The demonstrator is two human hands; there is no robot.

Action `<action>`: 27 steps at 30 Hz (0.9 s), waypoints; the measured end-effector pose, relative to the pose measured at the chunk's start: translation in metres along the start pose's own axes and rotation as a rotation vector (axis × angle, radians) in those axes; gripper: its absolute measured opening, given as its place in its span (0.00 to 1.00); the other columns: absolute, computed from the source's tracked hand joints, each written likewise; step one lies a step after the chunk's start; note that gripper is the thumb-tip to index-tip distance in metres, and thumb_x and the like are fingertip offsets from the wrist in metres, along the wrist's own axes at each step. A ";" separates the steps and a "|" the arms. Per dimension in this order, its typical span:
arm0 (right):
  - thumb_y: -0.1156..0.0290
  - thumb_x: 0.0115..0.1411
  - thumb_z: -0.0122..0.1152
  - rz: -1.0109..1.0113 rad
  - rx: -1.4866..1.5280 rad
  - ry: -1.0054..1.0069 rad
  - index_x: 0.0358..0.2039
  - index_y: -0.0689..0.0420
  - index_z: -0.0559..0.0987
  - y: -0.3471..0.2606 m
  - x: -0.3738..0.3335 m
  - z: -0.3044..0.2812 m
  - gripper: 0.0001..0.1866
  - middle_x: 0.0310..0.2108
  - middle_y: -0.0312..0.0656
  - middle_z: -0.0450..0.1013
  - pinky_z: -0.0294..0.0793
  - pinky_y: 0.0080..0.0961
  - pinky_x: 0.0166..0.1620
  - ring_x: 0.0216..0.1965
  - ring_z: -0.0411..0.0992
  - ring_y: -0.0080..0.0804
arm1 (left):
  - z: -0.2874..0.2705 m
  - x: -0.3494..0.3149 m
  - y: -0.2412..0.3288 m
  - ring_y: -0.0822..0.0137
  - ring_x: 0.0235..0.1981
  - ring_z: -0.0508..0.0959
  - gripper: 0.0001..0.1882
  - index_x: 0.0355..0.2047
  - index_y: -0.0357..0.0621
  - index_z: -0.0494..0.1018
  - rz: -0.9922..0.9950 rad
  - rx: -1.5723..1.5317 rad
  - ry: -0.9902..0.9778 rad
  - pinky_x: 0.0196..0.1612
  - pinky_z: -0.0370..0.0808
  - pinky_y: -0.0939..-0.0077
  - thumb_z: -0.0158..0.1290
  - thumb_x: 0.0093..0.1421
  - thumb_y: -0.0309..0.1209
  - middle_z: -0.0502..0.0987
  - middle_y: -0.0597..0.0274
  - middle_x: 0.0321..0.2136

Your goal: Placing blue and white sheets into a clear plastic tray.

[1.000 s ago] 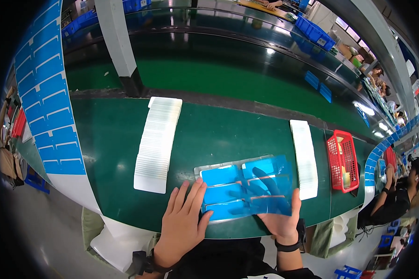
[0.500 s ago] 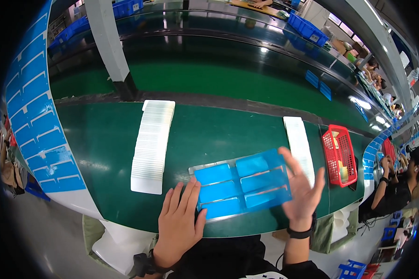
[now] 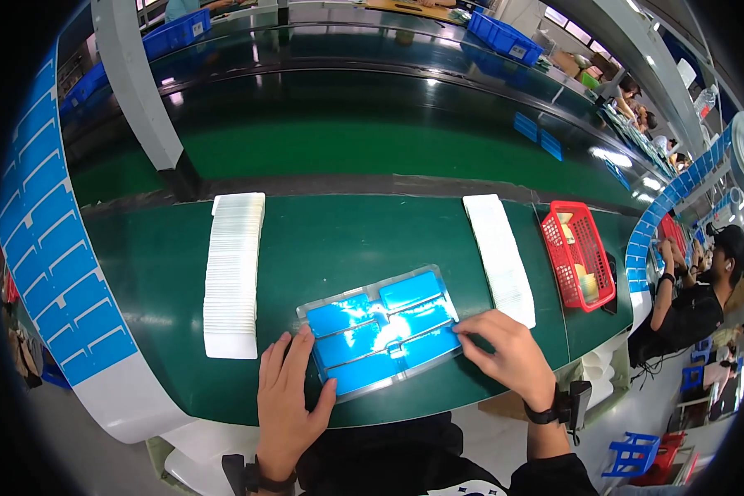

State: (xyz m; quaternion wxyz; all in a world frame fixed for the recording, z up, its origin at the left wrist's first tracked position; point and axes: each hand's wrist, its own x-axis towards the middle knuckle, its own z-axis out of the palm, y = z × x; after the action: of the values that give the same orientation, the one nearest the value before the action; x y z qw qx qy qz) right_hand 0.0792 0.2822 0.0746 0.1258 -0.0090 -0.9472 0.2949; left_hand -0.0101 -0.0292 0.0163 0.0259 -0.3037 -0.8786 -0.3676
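Observation:
A rectangular sheet with blue panels and a clear border (image 3: pixel 351 337) lies on the green bench close to me, shining with reflected light. My left hand (image 3: pixel 289 393) is open beside its left edge, fingers stretched along the border and the thumb near the lower corner. At the right edge my right hand (image 3: pixel 511 354) is closed, thumb and index finger pinching the blue sheet's border. Left of the sheet, a long overlapping row of white cards (image 3: pixel 233 277) runs away from me. Another fanned row of white cards (image 3: pixel 501 256) lies to the right.
A red perforated basket (image 3: pixel 579 256) with yellowish pieces inside stands at the right. A strip of blue labels (image 3: pixel 58 240) curves down on the left; another strip (image 3: pixel 665 202) runs on the right. Beyond the bench lies a green conveyor (image 3: pixel 322 136). A person (image 3: pixel 690 298) sits at the right.
My right hand has turned from open and palm-up to pinching the sheet's right edge. The blue sheet now shows bright reflections. The view has shifted; my left hand stays by the left edge.

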 end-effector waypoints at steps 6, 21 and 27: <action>0.79 0.58 0.68 0.022 -0.043 -0.113 0.39 0.61 0.81 0.001 0.003 0.000 0.08 0.36 0.47 0.78 0.81 0.40 0.42 0.38 0.79 0.49 | -0.003 -0.001 0.000 0.39 0.69 0.68 0.37 0.68 0.36 0.68 -0.007 -0.014 -0.015 0.72 0.61 0.41 0.64 0.58 0.29 0.72 0.48 0.68; 0.79 0.56 0.67 -0.001 -0.149 -0.408 0.39 0.59 0.79 0.005 0.037 -0.023 0.11 0.36 0.45 0.80 0.81 0.37 0.43 0.38 0.81 0.46 | -0.012 0.007 0.003 0.38 0.66 0.70 0.38 0.67 0.38 0.69 -0.001 -0.016 -0.058 0.69 0.63 0.44 0.65 0.55 0.30 0.73 0.49 0.67; 0.80 0.57 0.66 -0.117 -0.066 -0.151 0.40 0.60 0.78 0.022 0.070 -0.005 0.10 0.37 0.46 0.80 0.81 0.37 0.44 0.40 0.82 0.44 | -0.012 0.006 -0.001 0.40 0.64 0.71 0.38 0.66 0.38 0.70 0.026 0.001 -0.049 0.67 0.65 0.47 0.66 0.53 0.30 0.73 0.51 0.67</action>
State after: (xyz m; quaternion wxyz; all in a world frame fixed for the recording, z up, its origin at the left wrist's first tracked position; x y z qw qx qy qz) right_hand 0.0110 0.3094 0.0822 0.0708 0.0641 -0.9621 0.2556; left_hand -0.0175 -0.0345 0.0263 0.0093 -0.3240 -0.8752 -0.3591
